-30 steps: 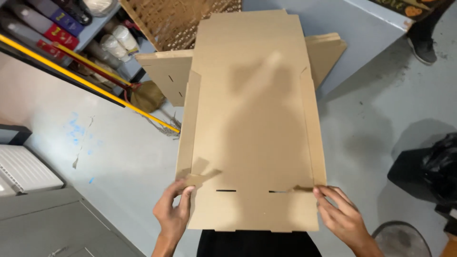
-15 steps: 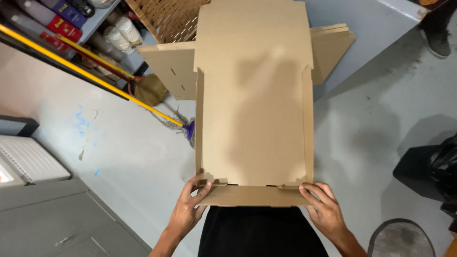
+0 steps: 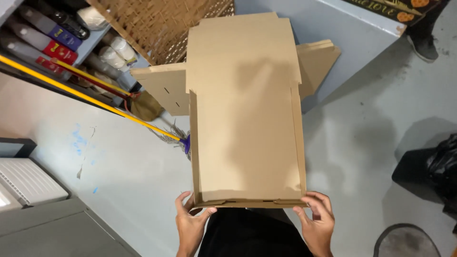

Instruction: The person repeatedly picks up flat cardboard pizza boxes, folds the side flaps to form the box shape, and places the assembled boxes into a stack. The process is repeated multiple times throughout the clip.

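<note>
I hold a flat brown cardboard box blank [image 3: 245, 128] out in front of me, its long side walls raised and its near wall folded up. My left hand [image 3: 190, 223] grips the near left corner, thumb pressed on the folded front wall. My right hand [image 3: 316, 223] grips the near right corner the same way. The far lid panel lies flat and extends away from me. More flat cardboard blanks [image 3: 164, 85] lie underneath, sticking out to the left and right.
A grey table [image 3: 333, 21] stands beyond the box. A yellow-handled broom [image 3: 95, 102] leans along shelves of bottles [image 3: 52, 35] at upper left. A white appliance [image 3: 24, 181] and grey cabinet sit lower left. A black bag [image 3: 440, 166] lies right. Another person's shoe [image 3: 426, 45] shows top right.
The near front flap has been folded up into a standing wall. Both hands moved inward and closer to my body, and the box shifted nearer.
</note>
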